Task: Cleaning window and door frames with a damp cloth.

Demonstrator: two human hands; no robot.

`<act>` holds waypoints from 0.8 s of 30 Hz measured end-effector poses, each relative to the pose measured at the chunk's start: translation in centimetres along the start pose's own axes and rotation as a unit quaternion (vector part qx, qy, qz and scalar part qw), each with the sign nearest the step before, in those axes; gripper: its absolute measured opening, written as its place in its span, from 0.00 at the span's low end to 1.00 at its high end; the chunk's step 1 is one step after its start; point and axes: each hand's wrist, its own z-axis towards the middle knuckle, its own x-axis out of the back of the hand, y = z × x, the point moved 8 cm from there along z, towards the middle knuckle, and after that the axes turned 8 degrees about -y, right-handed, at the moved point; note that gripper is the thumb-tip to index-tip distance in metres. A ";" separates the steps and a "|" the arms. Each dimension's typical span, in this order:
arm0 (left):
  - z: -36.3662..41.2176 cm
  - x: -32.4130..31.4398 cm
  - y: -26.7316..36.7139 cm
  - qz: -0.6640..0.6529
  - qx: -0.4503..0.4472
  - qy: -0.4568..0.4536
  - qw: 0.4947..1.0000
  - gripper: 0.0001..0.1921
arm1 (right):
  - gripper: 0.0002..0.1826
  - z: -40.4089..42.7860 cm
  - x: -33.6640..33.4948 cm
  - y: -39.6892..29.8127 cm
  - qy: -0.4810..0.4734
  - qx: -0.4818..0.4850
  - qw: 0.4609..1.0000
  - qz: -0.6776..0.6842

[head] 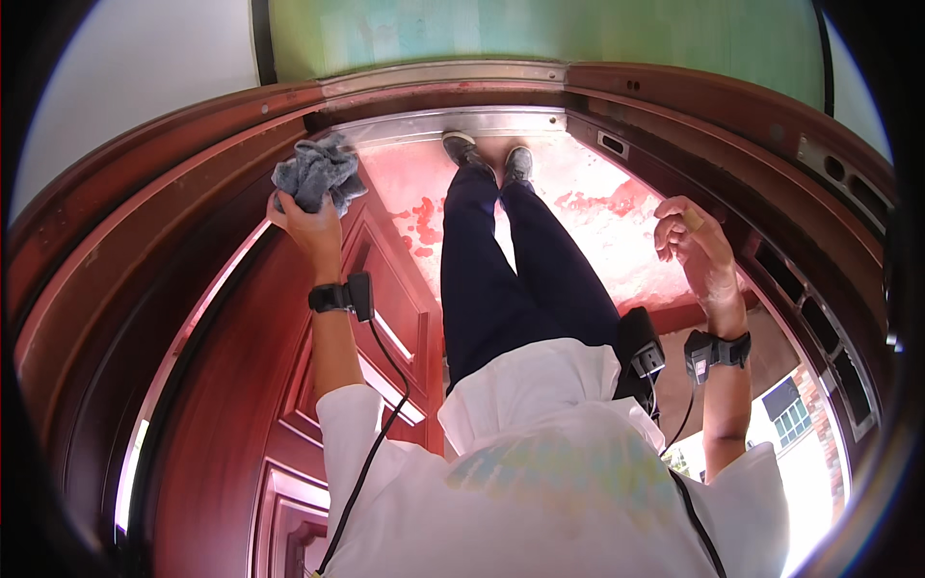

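Observation:
My left hand (pixel 307 224) grips a crumpled grey cloth (pixel 316 175), held up near the hinge-side edge of a red-brown panelled door (pixel 238 390). The cloth lies before the lower left corner of the door frame, and whether it touches anything there cannot be told. My right hand (pixel 694 235) holds nothing; its fingers are loosely curled and apart, with a plaster-like patch on one of them. It is beside the right door jamb (pixel 751 224), which has metal strike plates. Each wrist wears a strap with a black device and a cable.
A metal threshold (pixel 405 124) crosses the doorway just beyond my shoes (pixel 519 165). The floor (pixel 564 180) under me is pinkish with wet-looking red patches. Beyond the threshold is a green surface (pixel 470 36). A black case with cables hangs at my waist.

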 end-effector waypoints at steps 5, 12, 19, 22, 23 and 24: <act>4.4 -12.9 -7.5 0.067 -0.067 -0.040 0.995 0.30 | 0.24 7.2 3.6 9.3 0.061 -0.080 0.994 -0.040; 9.3 -35.4 -25.4 0.127 0.127 -0.141 0.973 0.34 | 0.23 13.7 7.1 22.3 0.135 -0.150 0.978 0.050; -1.3 -55.3 -20.3 0.034 0.166 -0.250 0.953 0.40 | 0.23 15.9 10.4 30.0 0.148 -0.144 0.975 0.076; -6.4 -60.6 -8.6 -0.011 -0.052 -0.250 0.967 0.36 | 0.23 16.0 11.2 30.5 0.153 -0.141 0.974 0.093; -8.5 -62.5 -4.2 -0.011 -0.055 -0.290 0.956 0.37 | 0.23 15.8 11.6 30.6 0.156 -0.141 0.973 0.090; -9.7 -63.7 -1.0 -0.030 -0.054 -0.336 0.940 0.36 | 0.23 15.9 11.7 31.3 0.154 -0.138 0.974 0.094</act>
